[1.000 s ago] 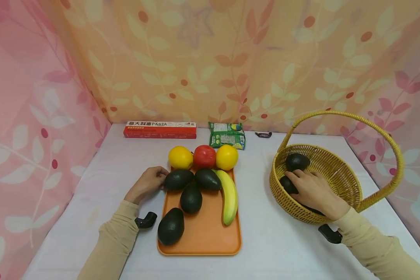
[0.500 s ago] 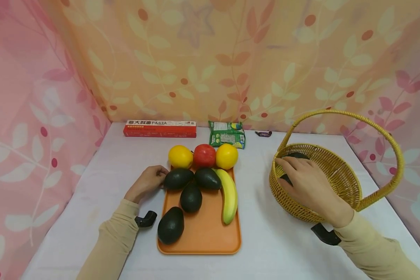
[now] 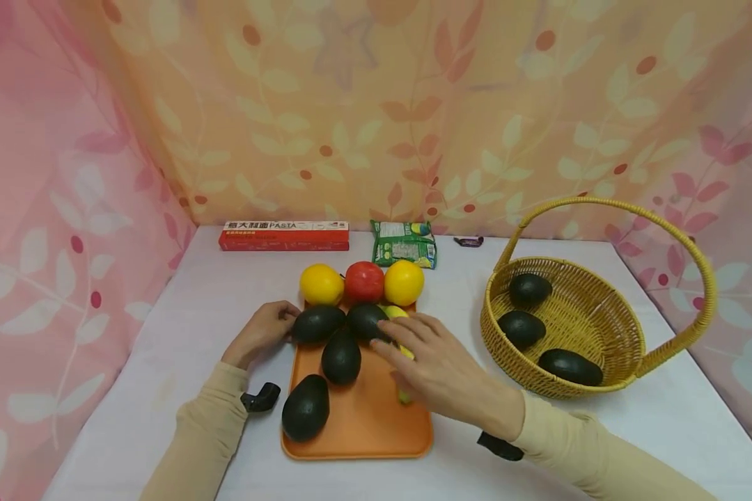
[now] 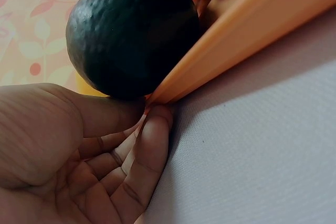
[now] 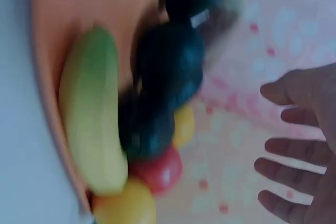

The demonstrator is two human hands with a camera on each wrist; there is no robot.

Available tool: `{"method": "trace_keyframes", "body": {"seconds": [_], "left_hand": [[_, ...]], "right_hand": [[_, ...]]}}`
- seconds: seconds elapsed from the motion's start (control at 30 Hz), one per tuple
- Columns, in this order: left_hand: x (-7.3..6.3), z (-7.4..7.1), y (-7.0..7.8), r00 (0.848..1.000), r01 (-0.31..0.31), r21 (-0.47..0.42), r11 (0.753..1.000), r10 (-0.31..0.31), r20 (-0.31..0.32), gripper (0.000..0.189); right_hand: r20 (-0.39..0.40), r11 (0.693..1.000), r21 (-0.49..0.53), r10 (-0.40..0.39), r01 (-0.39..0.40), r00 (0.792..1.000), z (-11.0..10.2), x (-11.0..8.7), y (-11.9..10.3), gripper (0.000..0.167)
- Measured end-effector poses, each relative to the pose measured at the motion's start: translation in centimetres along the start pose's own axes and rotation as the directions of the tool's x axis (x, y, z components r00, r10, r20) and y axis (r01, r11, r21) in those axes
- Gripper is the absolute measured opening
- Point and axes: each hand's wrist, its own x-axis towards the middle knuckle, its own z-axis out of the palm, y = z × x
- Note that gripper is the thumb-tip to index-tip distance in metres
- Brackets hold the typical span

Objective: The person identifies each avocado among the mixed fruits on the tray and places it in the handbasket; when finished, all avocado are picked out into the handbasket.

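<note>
At its far left corner, the orange tray is pinched between thumb and finger of my left hand; the left wrist view shows the tray rim at the fingertips, just under an avocado. My right hand is over the tray's right side with spread fingers, holding nothing, and partly covers the banana in the head view. Several dark avocados lie on the tray. A red fruit sits between two yellow fruits at its far end.
On the right stands a wicker basket with a tall handle, holding three avocados. Along the back lie a red pasta box, a green packet and a small purple wrapped piece.
My right hand has left the basket and moved left over the tray, uncovering the avocados inside the basket. My left hand stays at the tray's corner.
</note>
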Motion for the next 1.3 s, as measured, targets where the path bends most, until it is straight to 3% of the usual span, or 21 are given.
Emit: {"method": "trace_keyframes", "body": {"seconds": [0.13, 0.27, 0.47, 0.7, 1.0, 1.3], "left_hand": [[-0.2, 0.1, -0.2, 1.000, -0.004, -0.019, 1.000, 0.004, 0.001, 0.026], [-0.2, 0.0, 0.0, 0.999, -0.037, -0.009, 0.999, 0.037, -0.015, 0.025], [-0.1, 0.2, 0.0, 0.997, -0.063, 0.006, 0.998, 0.063, -0.037, 0.024], [0.0, 0.2, -0.2, 0.997, -0.064, 0.002, 0.998, 0.064, -0.037, 0.022], [0.1, 0.1, -0.2, 0.998, -0.064, -0.015, 0.998, 0.064, -0.025, 0.023], [0.2, 0.2, -0.5, 0.998, -0.056, -0.011, 0.998, 0.056, -0.024, 0.023]], "right_hand": [[0.032, 0.990, 0.024, -0.138, 0.138, 0.990, 1.9, 1.4, -2.7, 0.052], [0.103, 0.972, 0.036, -0.236, 0.234, 0.966, 3.1, 2.5, -4.7, 0.046], [0.170, 0.942, 0.104, -0.333, 0.319, 0.927, 4.1, 3.5, -6.3, 0.053], [0.221, 0.918, 0.098, -0.396, 0.383, 0.891, 4.7, 3.7, -7.0, 0.054], [0.111, 0.928, 0.110, -0.368, 0.357, 0.923, 4.7, 3.6, -6.9, 0.037], [0.136, 0.933, 0.059, -0.359, 0.354, 0.923, 4.8, 3.4, -7.0, 0.028]]}}
